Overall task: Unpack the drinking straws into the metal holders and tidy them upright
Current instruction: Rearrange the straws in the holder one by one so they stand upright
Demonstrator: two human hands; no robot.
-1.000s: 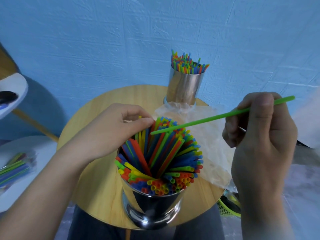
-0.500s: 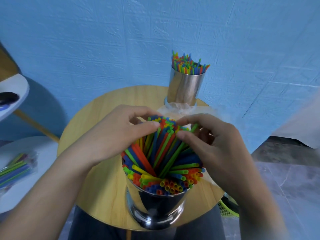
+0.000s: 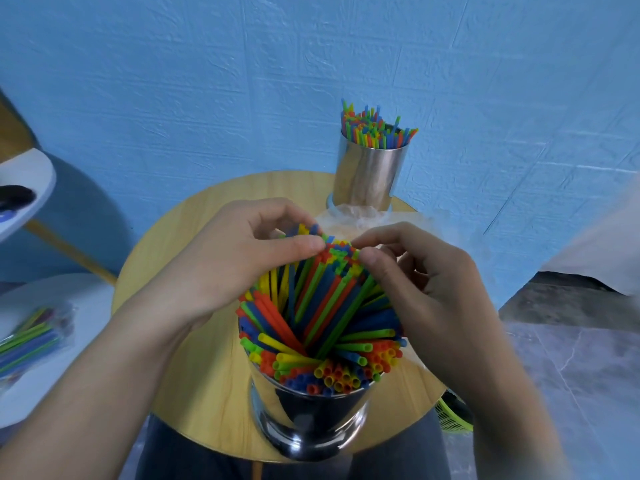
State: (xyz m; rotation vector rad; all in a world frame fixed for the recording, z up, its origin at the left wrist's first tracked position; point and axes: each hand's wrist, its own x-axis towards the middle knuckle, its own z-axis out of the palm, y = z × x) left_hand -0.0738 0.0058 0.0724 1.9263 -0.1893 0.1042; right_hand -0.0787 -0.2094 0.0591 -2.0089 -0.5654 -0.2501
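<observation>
Item: round desk [image 3: 207,237], pale wood grain, set against a textured blue wall [image 3: 207,81].
- near holder [image 3: 311,427]: polished metal, at the front edge; multicoloured straws [image 3: 322,317] fan and lean inside.
- left hand [image 3: 221,268]: fingers and thumb curled round the straw tops.
- right hand [image 3: 426,292]: thumb and forefinger pinching the same tips.
- far holder [image 3: 370,178]: rear edge, filled, straws upright.
- clear wrapper [image 3: 356,216]: between the holders.
- floor [image 3: 571,375]: grey, marbled, to the right.
- second desk [image 3: 69,292]: white, to the left, bearing bagged straws [image 3: 31,337].

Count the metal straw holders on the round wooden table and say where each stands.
2. The near shiny metal holder stands at the front edge of the round wooden table; the far shiny metal holder stands at its back edge, by the blue wall. None appears hidden.
</observation>
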